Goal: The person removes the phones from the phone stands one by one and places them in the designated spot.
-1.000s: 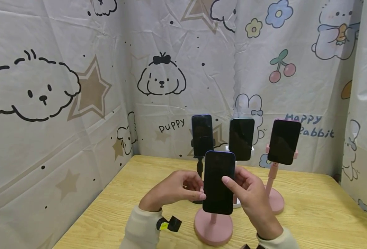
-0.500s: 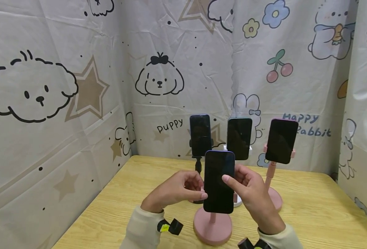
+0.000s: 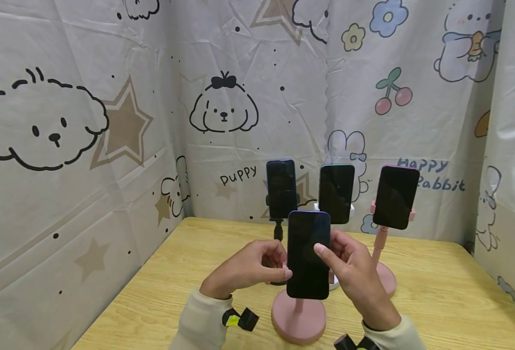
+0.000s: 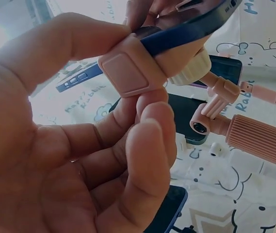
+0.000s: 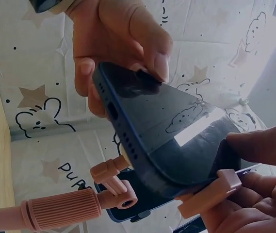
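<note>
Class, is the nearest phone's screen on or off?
Off, apparently: the screen is black in the head view; the right wrist view shows only reflections.

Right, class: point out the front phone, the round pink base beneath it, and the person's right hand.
Front phone (image 3: 306, 265), head view: middle of its dark screen.
Round pink base (image 3: 299, 322), head view: its top.
Right hand (image 3: 357, 273), head view: near the thumb's base.
</note>
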`<state>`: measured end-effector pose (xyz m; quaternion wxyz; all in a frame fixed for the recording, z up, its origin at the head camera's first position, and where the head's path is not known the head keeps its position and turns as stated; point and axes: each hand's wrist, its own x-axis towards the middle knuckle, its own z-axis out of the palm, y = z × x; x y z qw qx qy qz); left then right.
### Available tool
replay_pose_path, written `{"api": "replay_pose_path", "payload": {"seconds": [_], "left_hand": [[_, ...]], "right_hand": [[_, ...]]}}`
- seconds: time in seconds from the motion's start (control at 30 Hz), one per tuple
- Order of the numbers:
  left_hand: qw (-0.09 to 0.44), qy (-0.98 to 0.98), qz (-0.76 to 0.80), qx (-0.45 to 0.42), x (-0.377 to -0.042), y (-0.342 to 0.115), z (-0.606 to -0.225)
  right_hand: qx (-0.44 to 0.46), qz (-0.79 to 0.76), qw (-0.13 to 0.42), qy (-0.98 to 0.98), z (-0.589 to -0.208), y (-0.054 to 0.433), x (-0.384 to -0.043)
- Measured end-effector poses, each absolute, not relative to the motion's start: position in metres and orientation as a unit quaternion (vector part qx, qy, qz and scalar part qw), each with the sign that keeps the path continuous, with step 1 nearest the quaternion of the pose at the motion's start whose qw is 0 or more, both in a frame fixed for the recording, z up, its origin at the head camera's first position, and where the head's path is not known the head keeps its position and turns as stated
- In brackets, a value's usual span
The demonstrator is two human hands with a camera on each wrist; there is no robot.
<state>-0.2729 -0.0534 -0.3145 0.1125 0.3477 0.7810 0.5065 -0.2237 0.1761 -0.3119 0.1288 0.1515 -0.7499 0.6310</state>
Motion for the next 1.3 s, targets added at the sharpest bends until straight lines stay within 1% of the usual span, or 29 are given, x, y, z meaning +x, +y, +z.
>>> {"api": "replay_pose_path", "payload": {"seconds": [0.17, 0.57, 0.7, 0.97, 1.13, 1.3], "left_hand": [[0.112, 0.787, 0.502, 0.341, -0.271, -0.052, -0.313], [0.074, 0.804, 0.481, 0.343, -0.269, -0.055, -0.310], [0.071, 0.805, 0.476, 0.347, -0.269, -0.059, -0.309], [0.079, 0.803, 0.472, 0.356, -0.270, -0.062, -0.308], [0.099, 0.791, 0.486, 0.357, -0.270, -0.063, -0.310], [0.114, 0.784, 0.497, 0.353, -0.271, -0.064, -0.311]], "right_hand": [[0.150, 0.622, 0.136, -0.757, -0.311, 0.175, -0.223], [0.154, 0.597, 0.156, -0.771, -0.308, 0.178, -0.219], [0.147, 0.591, 0.156, -0.777, -0.307, 0.179, -0.218], [0.145, 0.594, 0.137, -0.779, -0.306, 0.183, -0.217], [0.156, 0.613, 0.110, -0.766, -0.305, 0.186, -0.217], [0.167, 0.621, 0.095, -0.760, -0.306, 0.190, -0.220]]}}
